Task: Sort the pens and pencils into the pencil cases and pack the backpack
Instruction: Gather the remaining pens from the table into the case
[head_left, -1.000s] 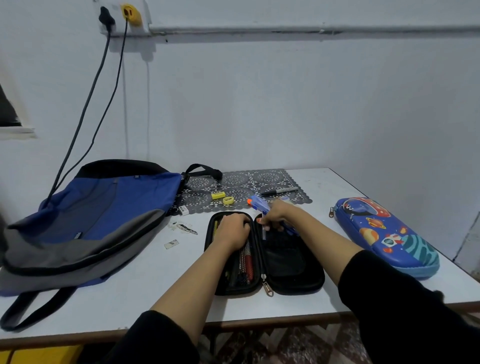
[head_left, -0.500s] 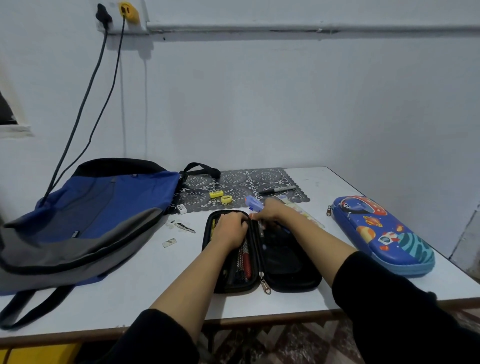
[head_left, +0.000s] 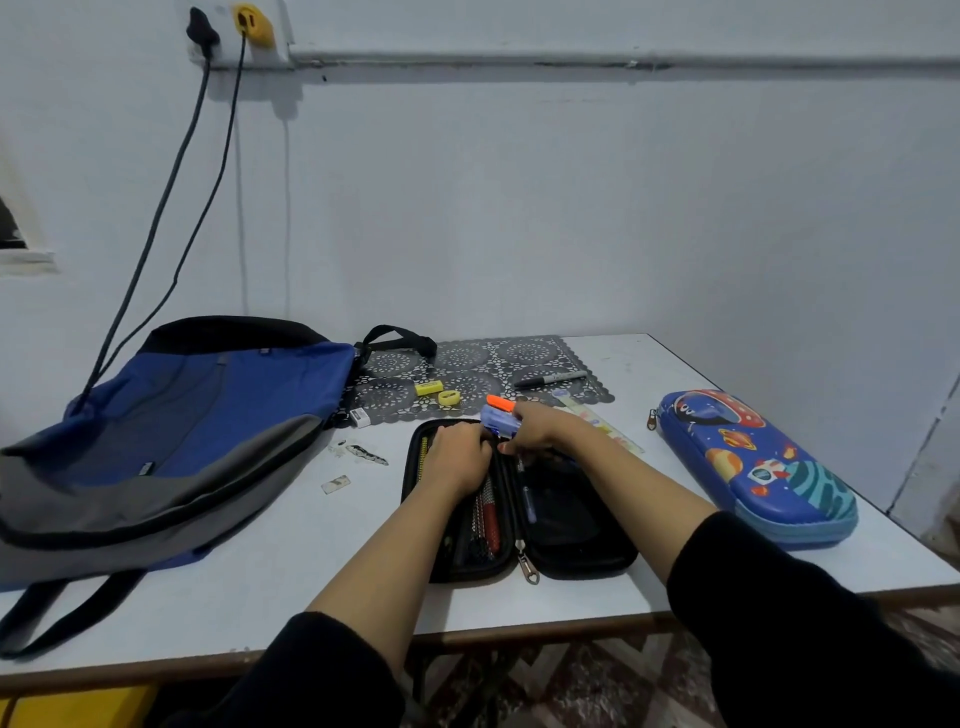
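Note:
A black pencil case (head_left: 576, 545) lies open at the table's middle, with red and dark pens (head_left: 488, 519) in its left half. My left hand (head_left: 460, 460) rests on that left half, its fingers curled down at the case's far end. My right hand (head_left: 537, 431) pinches a purple pen with an orange tip (head_left: 498, 415) just above the case's far edge. A blue space-print pencil case (head_left: 753, 467) lies closed to the right. The blue and grey backpack (head_left: 171, 431) lies flat on the left.
On a black lace placemat (head_left: 478, 361) by the wall lie a black marker (head_left: 550, 379), a yellow eraser (head_left: 429, 387) and a yellow sharpener (head_left: 449, 398). A ruler (head_left: 605, 426) lies behind my right wrist. A white eraser (head_left: 359, 417) and paper scraps (head_left: 336, 484) lie near the backpack.
My right hand has shifted a little toward the case's far edge with the purple pen, uncovering the ruler. My left hand has stayed on the case's left half.

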